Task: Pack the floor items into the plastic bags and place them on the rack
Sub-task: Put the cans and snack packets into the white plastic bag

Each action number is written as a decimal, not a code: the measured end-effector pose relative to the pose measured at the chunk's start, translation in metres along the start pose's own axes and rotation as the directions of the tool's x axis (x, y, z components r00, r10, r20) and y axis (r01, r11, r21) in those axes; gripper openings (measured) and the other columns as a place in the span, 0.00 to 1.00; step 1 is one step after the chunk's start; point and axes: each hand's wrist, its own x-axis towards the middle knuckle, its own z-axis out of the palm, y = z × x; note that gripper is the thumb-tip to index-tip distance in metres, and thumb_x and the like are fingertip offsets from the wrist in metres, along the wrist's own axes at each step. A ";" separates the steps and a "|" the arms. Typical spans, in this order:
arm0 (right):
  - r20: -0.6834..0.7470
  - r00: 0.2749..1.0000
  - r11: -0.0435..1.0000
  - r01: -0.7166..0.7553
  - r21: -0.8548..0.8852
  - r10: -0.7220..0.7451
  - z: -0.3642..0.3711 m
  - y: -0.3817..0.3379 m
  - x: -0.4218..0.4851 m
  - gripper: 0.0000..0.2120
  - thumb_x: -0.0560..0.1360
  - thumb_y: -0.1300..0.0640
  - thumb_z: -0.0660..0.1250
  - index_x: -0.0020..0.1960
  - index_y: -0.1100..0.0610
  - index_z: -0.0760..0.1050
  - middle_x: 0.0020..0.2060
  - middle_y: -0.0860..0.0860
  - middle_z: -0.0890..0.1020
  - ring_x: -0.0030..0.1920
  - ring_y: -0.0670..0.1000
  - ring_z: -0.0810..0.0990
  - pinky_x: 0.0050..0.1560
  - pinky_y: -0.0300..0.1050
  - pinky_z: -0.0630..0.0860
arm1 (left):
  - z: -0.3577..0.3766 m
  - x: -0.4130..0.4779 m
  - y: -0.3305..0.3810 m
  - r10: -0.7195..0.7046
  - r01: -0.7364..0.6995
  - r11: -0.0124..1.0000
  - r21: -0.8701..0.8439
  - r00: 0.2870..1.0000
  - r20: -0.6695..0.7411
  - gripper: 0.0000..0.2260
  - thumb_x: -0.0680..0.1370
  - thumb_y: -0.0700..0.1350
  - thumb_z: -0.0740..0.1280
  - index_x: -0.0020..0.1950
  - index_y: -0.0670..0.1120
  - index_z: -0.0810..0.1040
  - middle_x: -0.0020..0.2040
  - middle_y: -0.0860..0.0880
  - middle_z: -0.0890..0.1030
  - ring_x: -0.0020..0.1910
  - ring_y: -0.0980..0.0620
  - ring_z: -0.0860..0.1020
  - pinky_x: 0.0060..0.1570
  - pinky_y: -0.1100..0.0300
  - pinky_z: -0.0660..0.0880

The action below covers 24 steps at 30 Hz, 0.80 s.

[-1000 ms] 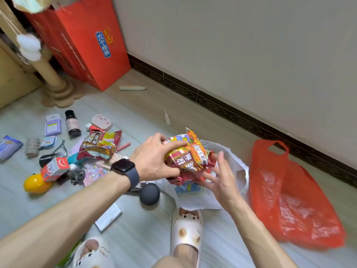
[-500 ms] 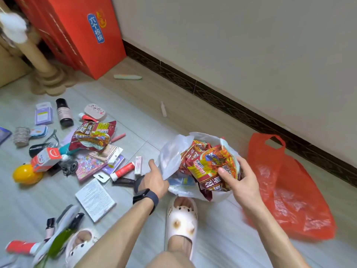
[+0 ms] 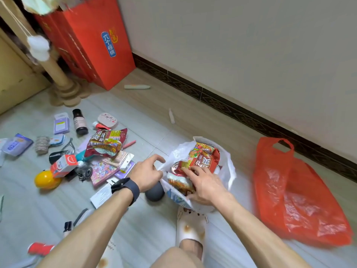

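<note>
Head view. The white plastic bag (image 3: 230,171) is seen open on the floor, just ahead of a cream slipper (image 3: 191,225). Its near rim is pinched by the left hand (image 3: 148,171); the grip is narrow, with thumb and fingertips closed on the thin film. The right hand (image 3: 204,185) is laid over the red noodle packets (image 3: 204,159) inside the bag. Its grip is wide, the fingers spread and fairly straight, pressed on the wrappers.

Large pale Chinese characters are printed on the top packet, but they cannot be read in full. Another noodle packet (image 3: 106,142) with similar print lies on the floor among scattered small items, near a dark bottle (image 3: 80,121). An orange-red plastic bag (image 3: 301,190) lies flat by the wall, apart from the white one.

A red gift bag (image 3: 90,55) is stood against the wall, and its blue label (image 3: 109,44) reads 六个核桃. A dark watch (image 3: 127,187) is worn on the left wrist. A dark ball (image 3: 154,193) rests just beside the white bag.
</note>
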 end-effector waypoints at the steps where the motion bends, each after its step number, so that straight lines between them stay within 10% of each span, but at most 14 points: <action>1: 0.004 1.000 1.000 -0.024 -0.001 0.024 0.000 0.006 -0.005 0.43 0.71 0.39 0.70 0.79 0.44 0.52 0.75 0.52 0.63 0.73 0.57 0.63 0.68 0.57 0.68 | 0.003 -0.001 0.000 0.020 -0.020 0.993 0.113 1.000 -0.002 0.20 0.71 0.44 0.64 0.61 0.59 0.72 0.40 0.52 0.81 0.42 0.48 0.78 0.32 0.61 0.68; 7: -0.532 0.811 0.938 -0.336 -0.085 0.242 -0.011 0.056 -0.039 0.35 0.66 0.40 0.72 0.70 0.49 0.69 0.74 0.61 0.65 0.75 0.63 0.61 0.65 0.59 0.64 | 0.022 0.013 0.016 0.301 -0.196 0.690 0.696 0.953 -0.029 0.39 0.72 0.44 0.65 0.76 0.63 0.47 0.63 0.46 0.68 0.52 0.41 0.76 0.43 0.51 0.69; 9: -0.297 0.778 0.831 -0.540 0.135 0.554 -0.011 0.075 -0.045 0.46 0.67 0.36 0.70 0.77 0.46 0.51 0.76 0.63 0.57 0.75 0.65 0.60 0.66 0.62 0.65 | 0.031 0.022 0.025 0.400 -0.316 0.526 0.789 0.911 0.098 0.37 0.73 0.41 0.66 0.75 0.60 0.51 0.72 0.44 0.56 0.61 0.41 0.69 0.52 0.48 0.68; 11: 0.020 0.737 0.693 -0.644 0.324 0.676 -0.005 0.091 -0.046 0.48 0.72 0.40 0.68 0.78 0.48 0.39 0.67 0.62 0.71 0.63 0.63 0.75 0.55 0.54 0.74 | 0.033 0.031 0.037 0.416 -0.354 0.414 0.839 0.893 0.171 0.23 0.76 0.43 0.64 0.70 0.53 0.66 0.73 0.45 0.57 0.65 0.43 0.66 0.57 0.46 0.67; 13: 0.197 0.755 0.530 -0.597 0.602 0.625 -0.004 0.096 -0.046 0.39 0.76 0.51 0.66 0.78 0.57 0.47 0.47 0.54 0.84 0.47 0.57 0.83 0.43 0.46 0.74 | 0.032 0.038 0.046 0.383 -0.266 0.515 0.815 0.922 0.059 0.13 0.78 0.45 0.61 0.63 0.49 0.74 0.66 0.46 0.67 0.62 0.45 0.69 0.57 0.48 0.69; 18: 0.047 0.648 -0.164 0.122 0.979 0.760 -0.043 0.108 -0.046 0.12 0.81 0.67 0.55 0.63 0.64 0.71 0.34 0.53 0.74 0.29 0.51 0.74 0.34 0.45 0.75 | 0.002 0.049 0.072 0.162 -0.143 0.986 0.086 0.946 -0.280 0.11 0.81 0.49 0.57 0.43 0.44 0.72 0.46 0.43 0.75 0.52 0.40 0.74 0.43 0.53 0.65; 21: -0.096 0.631 -0.220 0.404 0.888 0.770 -0.097 0.115 -0.053 0.09 0.79 0.66 0.61 0.56 0.58 0.76 0.40 0.52 0.77 0.26 0.45 0.70 0.26 0.38 0.70 | -0.022 0.054 0.092 -0.164 -0.047 0.754 -0.655 0.952 -0.257 0.14 0.79 0.45 0.57 0.37 0.44 0.76 0.36 0.49 0.82 0.44 0.44 0.78 0.40 0.56 0.68; 24: -0.237 0.676 -0.123 0.439 0.890 0.698 -0.125 0.107 -0.063 0.12 0.76 0.69 0.65 0.50 0.54 0.79 0.45 0.52 0.81 0.28 0.42 0.70 0.28 0.36 0.67 | -0.041 0.049 0.104 -0.234 -0.047 0.452 -0.891 0.957 -0.169 0.14 0.77 0.49 0.61 0.33 0.45 0.74 0.22 0.52 0.75 0.31 0.47 0.76 0.37 0.56 0.70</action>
